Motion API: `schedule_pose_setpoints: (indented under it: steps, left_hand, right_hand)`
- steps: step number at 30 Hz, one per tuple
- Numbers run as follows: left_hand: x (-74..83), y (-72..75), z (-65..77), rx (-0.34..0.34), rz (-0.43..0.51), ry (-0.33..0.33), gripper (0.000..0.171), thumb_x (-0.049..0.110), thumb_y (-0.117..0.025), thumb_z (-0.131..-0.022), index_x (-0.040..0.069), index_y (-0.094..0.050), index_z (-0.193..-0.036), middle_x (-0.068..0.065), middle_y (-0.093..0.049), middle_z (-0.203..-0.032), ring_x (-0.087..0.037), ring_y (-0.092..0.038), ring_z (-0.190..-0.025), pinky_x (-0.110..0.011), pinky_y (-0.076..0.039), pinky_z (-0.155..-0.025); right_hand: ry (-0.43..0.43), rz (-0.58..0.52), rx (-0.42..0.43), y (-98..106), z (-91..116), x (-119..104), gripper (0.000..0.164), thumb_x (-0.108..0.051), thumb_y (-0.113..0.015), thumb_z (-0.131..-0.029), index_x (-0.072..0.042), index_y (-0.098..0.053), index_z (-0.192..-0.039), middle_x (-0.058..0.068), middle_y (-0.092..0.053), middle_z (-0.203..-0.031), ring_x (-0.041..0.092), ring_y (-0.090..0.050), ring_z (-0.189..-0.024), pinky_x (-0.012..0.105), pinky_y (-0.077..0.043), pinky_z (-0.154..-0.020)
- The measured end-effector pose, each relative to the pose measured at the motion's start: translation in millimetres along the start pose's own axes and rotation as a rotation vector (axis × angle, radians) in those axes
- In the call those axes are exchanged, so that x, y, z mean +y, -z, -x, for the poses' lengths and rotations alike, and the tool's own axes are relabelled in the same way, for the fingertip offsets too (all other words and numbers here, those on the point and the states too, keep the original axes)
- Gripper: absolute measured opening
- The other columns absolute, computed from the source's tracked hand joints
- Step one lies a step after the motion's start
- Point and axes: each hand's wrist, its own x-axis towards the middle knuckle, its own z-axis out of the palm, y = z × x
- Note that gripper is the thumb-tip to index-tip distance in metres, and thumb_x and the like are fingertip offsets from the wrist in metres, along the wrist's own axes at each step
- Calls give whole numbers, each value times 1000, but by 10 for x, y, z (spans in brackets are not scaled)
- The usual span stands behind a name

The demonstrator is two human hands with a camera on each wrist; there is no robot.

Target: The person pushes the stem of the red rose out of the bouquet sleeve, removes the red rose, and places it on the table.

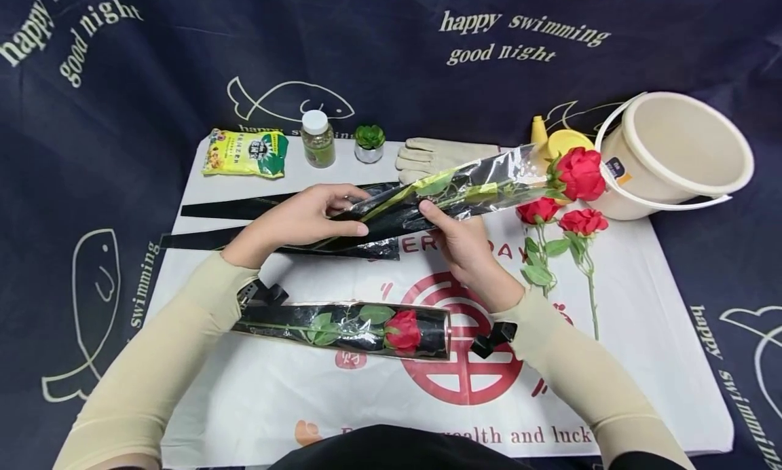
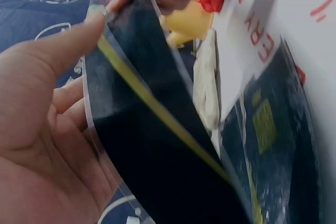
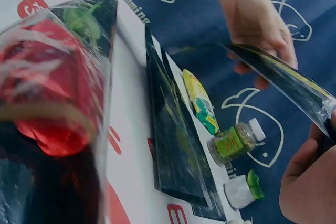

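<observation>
Gripping the flower sleeve [image 1: 394,219] with both my left hand [image 1: 305,214] and right hand [image 1: 469,251] likely steadies it, because the red rose [image 1: 582,173] juts from its mouth.

Back of the table [image 1: 660,361], left to right — packet [image 1: 244,154], jar [image 1: 319,146], plant [image 1: 369,138], gloves [image 1: 427,152], bucket [image 1: 644,161]; before the bucket, leftward, lie 2 roses [image 1: 583,221].

The white, red-printed worktop [image 1: 214,402] carried a packet [image 1: 244,154], a jar [image 1: 319,146], a small potted plant [image 1: 369,144] and gloves [image 1: 430,155] along its far edge, with a bucket [image 1: 638,154] at the right; a half-hidden yellow thing [image 1: 567,142] beside the bucket was perhaps a watering can. Flat black sleeves [image 1: 214,208] lay toward the left, a wrapped rose [image 1: 402,331] nearer, two loose roses [image 1: 583,222] rightward.
</observation>
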Motion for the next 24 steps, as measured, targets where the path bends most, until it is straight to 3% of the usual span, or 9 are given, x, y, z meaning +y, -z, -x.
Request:
schedule_pose_setpoints:
  steps: [2, 4, 8, 11, 15, 20, 24]
  left_hand:
    - [19, -41, -45, -4, 14, -22, 52, 42, -71, -82, 23, -54, -128, 1, -61, -118, -12, -56, -105, -36, -39, -92]
    - [33, -78, -79, -12, -3, -52, 45, 36, -71, -84, 21, -57, -123, 2, -66, -104, -12, -60, -87, -34, -42, -84]
    - [31, -101, -80, 20, -58, -63, 38, 28, -70, -86, 18, -59, -120, 2, -64, -77, -14, -46, -55, -33, -40, -69]
    - [5, -72, -40, 76, -71, -23, 43, 27, -70, -86, 17, -58, -125, 2, -64, -86, -14, -45, -54, -33, -40, -69]
    - [-37, -25, 7, 96, -50, 5, 42, 25, -71, -85, 16, -58, -125, 5, -66, -100, -14, -52, -63, -33, -41, -73]
    - [-53, -9, 19, 79, -24, 2, 41, 24, -71, -85, 15, -59, -123, 6, -68, -93, -13, -56, -67, -33, -41, -75]
    - [-34, -6, 15, 75, -16, 2, 36, 23, -71, -85, 15, -60, -119, 5, -68, -84, -14, -48, -54, -34, -40, -66]
  right_hand:
    - [18, 10, -22, -28, 10, 34, 59, -7, -77, -77, -8, -49, -128, 15, -55, -123, 22, -58, -103, 32, -49, -82]
    - [26, 17, -32, -55, 20, 56, 61, -6, -77, -77, -9, -48, -130, 14, -54, -124, 21, -58, -101, 31, -49, -81]
    - [-12, 54, 2, -60, 34, 54, 53, -12, -79, -76, -5, -52, -121, 10, -61, -105, 14, -60, -76, 25, -50, -64]
    - [-31, 25, 35, -15, 26, 17, 41, -14, -79, -76, -1, -58, -109, 6, -63, -89, 13, -57, -62, 24, -48, -57]
    - [9, -91, 53, 54, -16, -38, 30, -11, -77, -78, 1, -61, -100, 7, -63, -88, 14, -58, -64, 24, -50, -61]
    - [31, -128, 78, 76, -44, -57, 33, -11, -78, -78, 5, -60, -101, 8, -63, -87, 14, -57, -60, 23, -50, -60]
    - [32, -124, 91, 48, -46, -49, 33, -12, -79, -77, 3, -61, -100, 8, -63, -85, 13, -57, -58, 23, -50, -60]
